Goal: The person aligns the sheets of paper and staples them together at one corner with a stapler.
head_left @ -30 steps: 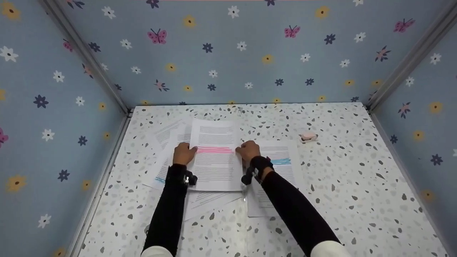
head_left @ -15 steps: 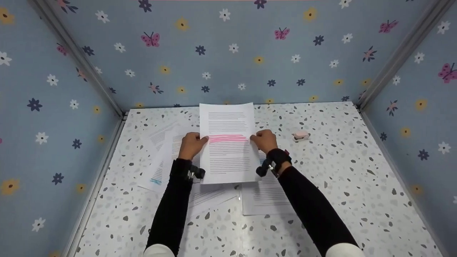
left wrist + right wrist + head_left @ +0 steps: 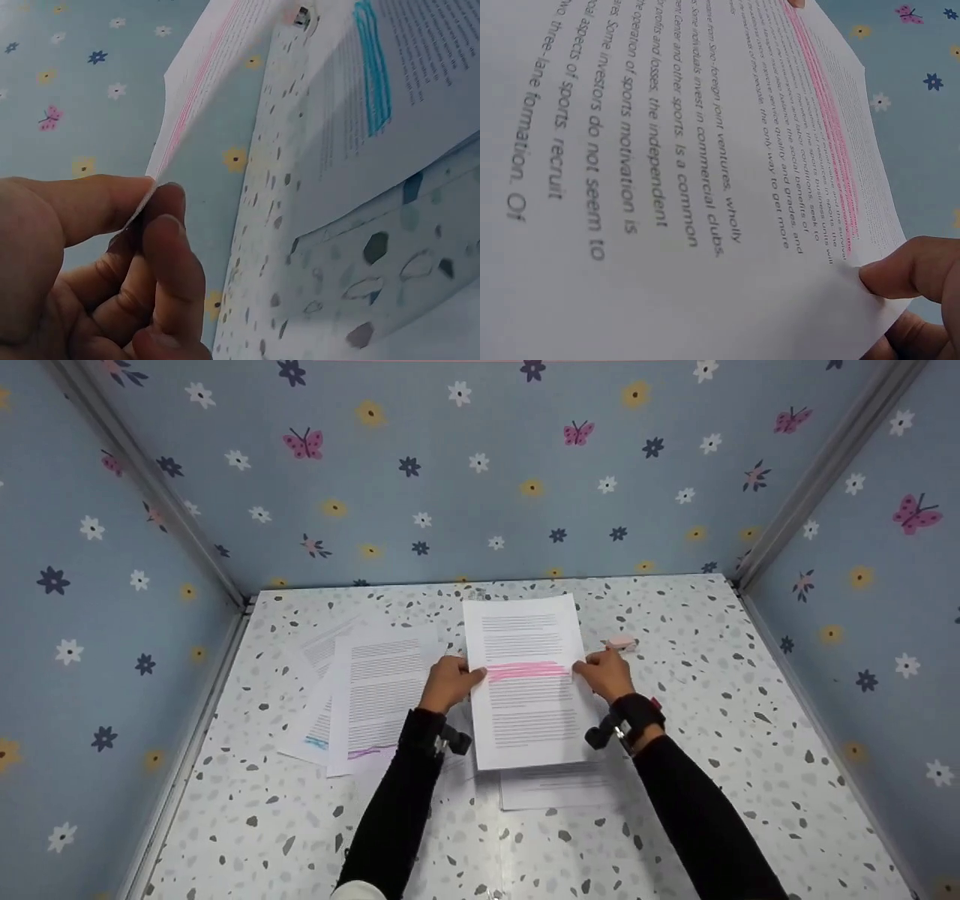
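A printed sheet of paper [image 3: 525, 720] with a pink highlighted band across its upper half is held up by both hands. My left hand [image 3: 451, 684] pinches its left edge between thumb and fingers, as the left wrist view [image 3: 112, 262] also shows. On the opposite edge my right hand [image 3: 609, 675] grips it, thumb on the printed face in the right wrist view. Beneath the held sheet lies another printed sheet [image 3: 555, 791], mostly hidden in the head view; a blue-marked page [image 3: 375, 67] shows below the raised paper in the left wrist view.
At the left lie overlapping printed sheets, the top one [image 3: 382, 682] with a purple mark and one under it with a blue mark [image 3: 315, 742]. A small pink stapler-like object [image 3: 621, 643] sits behind my right hand. Flower-patterned walls [image 3: 480, 495] enclose the speckled table [image 3: 720, 810].
Both hands have lifted the pink-marked sheet from the left pile and carried it right, over the right-hand sheet. It has since come lower, and the purple-marked page is uncovered.
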